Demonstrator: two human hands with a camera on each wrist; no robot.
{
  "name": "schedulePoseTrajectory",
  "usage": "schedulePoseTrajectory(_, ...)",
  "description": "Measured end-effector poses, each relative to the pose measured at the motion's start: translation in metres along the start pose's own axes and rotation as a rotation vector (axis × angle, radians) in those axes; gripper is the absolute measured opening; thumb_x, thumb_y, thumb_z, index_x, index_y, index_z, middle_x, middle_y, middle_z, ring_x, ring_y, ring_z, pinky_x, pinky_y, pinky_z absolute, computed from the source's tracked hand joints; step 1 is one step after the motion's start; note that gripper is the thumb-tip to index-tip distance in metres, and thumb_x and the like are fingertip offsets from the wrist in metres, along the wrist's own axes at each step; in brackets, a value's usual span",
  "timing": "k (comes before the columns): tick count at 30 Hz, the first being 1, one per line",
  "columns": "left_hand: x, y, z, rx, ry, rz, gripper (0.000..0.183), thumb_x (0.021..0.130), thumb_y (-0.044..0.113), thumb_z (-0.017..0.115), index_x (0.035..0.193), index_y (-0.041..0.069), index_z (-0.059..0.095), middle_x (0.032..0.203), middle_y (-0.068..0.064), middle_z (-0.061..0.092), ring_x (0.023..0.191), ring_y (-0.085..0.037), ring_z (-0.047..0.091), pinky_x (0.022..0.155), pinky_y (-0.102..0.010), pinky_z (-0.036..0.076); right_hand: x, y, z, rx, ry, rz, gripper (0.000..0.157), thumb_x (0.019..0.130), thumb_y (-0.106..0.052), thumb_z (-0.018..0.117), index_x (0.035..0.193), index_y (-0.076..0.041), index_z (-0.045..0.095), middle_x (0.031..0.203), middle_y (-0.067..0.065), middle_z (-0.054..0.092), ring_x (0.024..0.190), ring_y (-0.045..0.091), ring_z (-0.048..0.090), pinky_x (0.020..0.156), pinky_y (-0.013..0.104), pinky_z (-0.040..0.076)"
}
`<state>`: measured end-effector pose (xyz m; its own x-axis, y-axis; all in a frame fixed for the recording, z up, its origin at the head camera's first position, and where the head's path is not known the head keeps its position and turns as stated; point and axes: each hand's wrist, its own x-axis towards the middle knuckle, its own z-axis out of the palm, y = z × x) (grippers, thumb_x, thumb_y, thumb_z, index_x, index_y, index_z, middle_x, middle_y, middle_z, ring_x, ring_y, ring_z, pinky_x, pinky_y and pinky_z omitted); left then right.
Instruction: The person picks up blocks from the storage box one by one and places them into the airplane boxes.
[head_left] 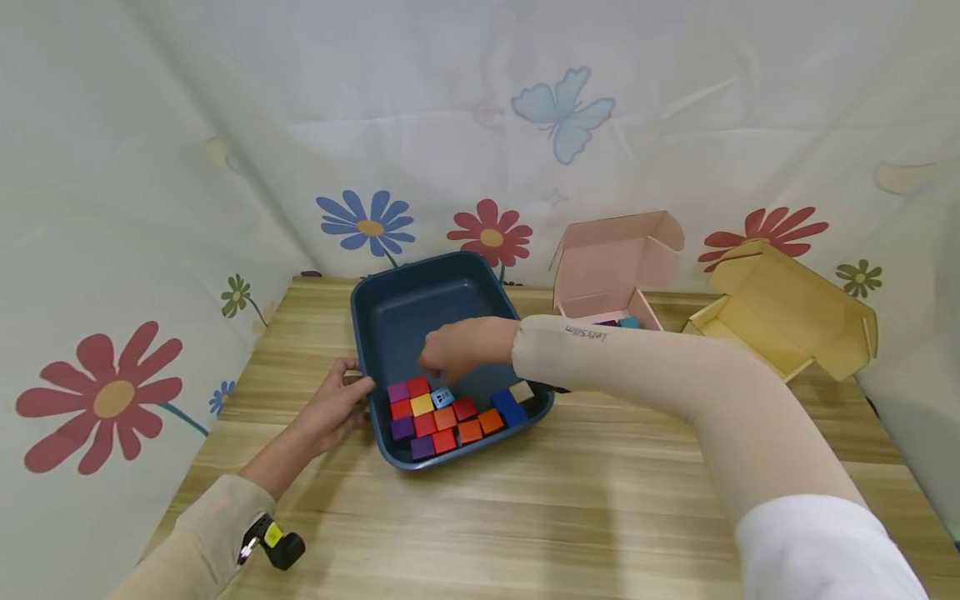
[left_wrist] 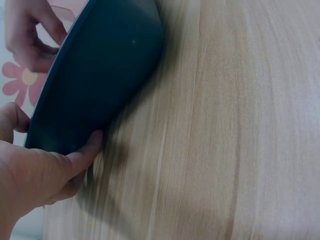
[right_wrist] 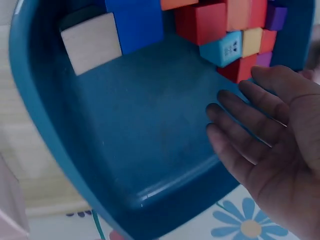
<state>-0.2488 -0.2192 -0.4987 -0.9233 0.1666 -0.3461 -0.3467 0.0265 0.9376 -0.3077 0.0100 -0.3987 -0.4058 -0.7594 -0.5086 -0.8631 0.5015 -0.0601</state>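
A dark blue plastic tub rests on the table, with several coloured cubes gathered along its near side. The left hand grips the tub's left wall, its thumb at the rim and fingers against the outside, as the left wrist view shows. Inside the tub hovers the right hand, fingers loosely extended and holding nothing. Closest to its fingertips are a red cube and a light blue cube with a printed face. A pale wooden cube sits beside blue cubes at the tub's other side.
An open pink box with a few coloured pieces stands at the back right, partly hidden by the right arm. Farther right is an open yellow box. Behind the wooden table hangs a flower-printed cloth.
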Motion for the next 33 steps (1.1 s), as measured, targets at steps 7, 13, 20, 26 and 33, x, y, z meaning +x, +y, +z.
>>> schedulePoseTrajectory(7, 0.001, 0.003, 0.001, 0.02, -0.002, -0.004, 0.041, 0.1, 0.004, 0.047, 0.13, 0.011, 0.021, 0.122, -0.013, 0.032, 0.089, -0.019, 0.054, 0.068, -0.03, 0.052, 0.023, -0.001, 0.0, 0.043, 0.061, -0.043, 0.023, 0.101, -0.023, 0.062, 0.121, -0.013, 0.065, 0.104, -0.001, 0.066, 0.086, 0.013, 0.062, 0.079, 0.023, 0.054)
schedulePoseTrajectory(13, 0.001, 0.003, 0.0, 0.023, -0.004, -0.016, 0.041, 0.1, 0.004, 0.046, 0.131, 0.01, 0.02, 0.124, -0.015, 0.031, 0.094, -0.021, 0.055, 0.071, -0.031, 0.053, 0.04, -0.008, 0.007, 0.102, 0.046, -0.03, 0.034, 0.099, -0.027, 0.067, 0.129, -0.011, 0.06, 0.109, -0.001, 0.064, 0.093, 0.013, 0.061, 0.085, 0.024, 0.053)
schedulePoseTrajectory(20, -0.001, 0.001, -0.001, 0.004, -0.009, -0.005, 0.039, 0.102, 0.004, 0.045, 0.131, 0.01, 0.02, 0.125, -0.015, 0.031, 0.092, -0.02, 0.056, 0.069, -0.031, 0.053, 0.05, -0.012, 0.014, 0.091, 0.056, -0.005, 0.031, 0.097, -0.02, 0.071, 0.126, -0.013, 0.063, 0.108, -0.001, 0.063, 0.092, 0.014, 0.06, 0.083, 0.024, 0.053)
schedulePoseTrajectory(26, -0.002, -0.001, 0.0, 0.0, -0.009, -0.015, 0.04, 0.101, 0.003, 0.046, 0.129, 0.012, 0.02, 0.124, -0.014, 0.031, 0.093, -0.019, 0.055, 0.071, -0.03, 0.054, 0.053, -0.014, 0.019, 0.1, 0.059, -0.008, 0.029, 0.095, -0.02, 0.074, 0.121, -0.013, 0.064, 0.104, -0.001, 0.063, 0.09, 0.015, 0.06, 0.08, 0.023, 0.053)
schedulePoseTrajectory(33, 0.0, 0.001, -0.001, 0.025, -0.01, -0.012, 0.04, 0.102, 0.005, 0.046, 0.131, 0.013, 0.02, 0.126, -0.014, 0.031, 0.092, -0.019, 0.053, 0.069, -0.029, 0.052, 0.056, -0.018, 0.02, 0.083, 0.062, 0.014, 0.026, 0.094, -0.019, 0.074, 0.119, -0.015, 0.065, 0.104, -0.001, 0.061, 0.093, 0.016, 0.058, 0.083, 0.024, 0.052)
